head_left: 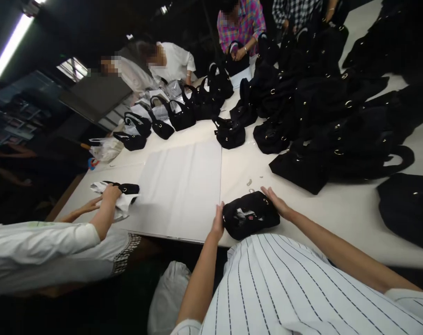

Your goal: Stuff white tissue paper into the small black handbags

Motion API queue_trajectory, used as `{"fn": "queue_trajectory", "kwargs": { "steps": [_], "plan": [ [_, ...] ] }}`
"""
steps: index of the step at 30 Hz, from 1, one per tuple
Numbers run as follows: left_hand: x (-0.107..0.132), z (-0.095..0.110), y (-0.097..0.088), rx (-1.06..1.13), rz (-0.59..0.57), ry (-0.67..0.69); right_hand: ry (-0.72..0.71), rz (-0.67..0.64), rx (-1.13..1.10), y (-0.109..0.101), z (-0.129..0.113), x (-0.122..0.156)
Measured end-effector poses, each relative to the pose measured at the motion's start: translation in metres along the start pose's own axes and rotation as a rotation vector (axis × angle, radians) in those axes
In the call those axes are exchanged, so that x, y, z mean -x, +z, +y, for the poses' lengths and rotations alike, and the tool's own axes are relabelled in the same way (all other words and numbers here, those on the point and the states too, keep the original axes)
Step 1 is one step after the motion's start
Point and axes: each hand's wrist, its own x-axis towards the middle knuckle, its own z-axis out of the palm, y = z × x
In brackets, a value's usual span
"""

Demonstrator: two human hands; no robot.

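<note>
A small black bag lies on the white table right in front of me, with white paper showing through its open top. My left hand presses against the bag's left end, fingers together. My right hand rests along the bag's right side, fingers extended over it. Both hands hold the bag between them.
A large white paper sheet lies left of the bag. Many black bags are piled at the right and back. A co-worker's hands at the left stuff paper into another small bag. Other people stand at the far end.
</note>
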Motion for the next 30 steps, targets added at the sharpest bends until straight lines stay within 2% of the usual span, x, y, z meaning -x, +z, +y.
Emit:
{"fn": "queue_trajectory", "kwargs": {
  "steps": [3,6,9,13,16,18,20,22,24,25,27,30],
  "plan": [
    [-0.004,0.001,0.009,-0.085,-0.072,-0.019,0.068,-0.048,0.042,0.009,0.003,0.005],
    [-0.007,0.000,0.009,-0.047,-0.014,-0.070,0.048,-0.009,0.052,0.006,0.004,0.005],
    [-0.009,-0.006,0.015,0.026,-0.001,-0.056,-0.028,0.012,0.109,0.008,0.003,0.004],
    [-0.009,-0.007,0.018,0.113,0.007,-0.057,0.012,-0.002,0.118,0.008,0.002,0.012],
    [0.008,0.000,0.006,0.009,0.187,0.095,-0.109,0.148,0.088,-0.009,-0.003,0.025],
    [0.032,0.006,0.002,-0.170,0.378,0.283,-0.213,0.272,0.087,-0.022,-0.011,0.036],
    [0.060,0.009,0.008,-0.367,0.466,0.448,-0.272,0.312,0.125,-0.029,-0.025,0.041],
    [0.084,0.011,0.024,-0.542,0.352,0.574,-0.330,0.235,0.198,-0.027,-0.043,0.037],
    [0.095,0.012,0.045,-0.704,0.158,0.649,-0.393,0.060,0.280,-0.017,-0.062,0.021],
    [0.096,0.011,0.055,-0.787,0.097,0.656,-0.404,-0.056,0.316,-0.011,-0.070,0.009],
    [0.089,0.010,0.072,-0.955,0.072,0.601,-0.360,-0.324,0.396,0.003,-0.082,-0.015],
    [0.075,0.008,0.088,-1.115,0.121,0.452,-0.263,-0.663,0.577,0.019,-0.092,-0.044]
  ]
}}
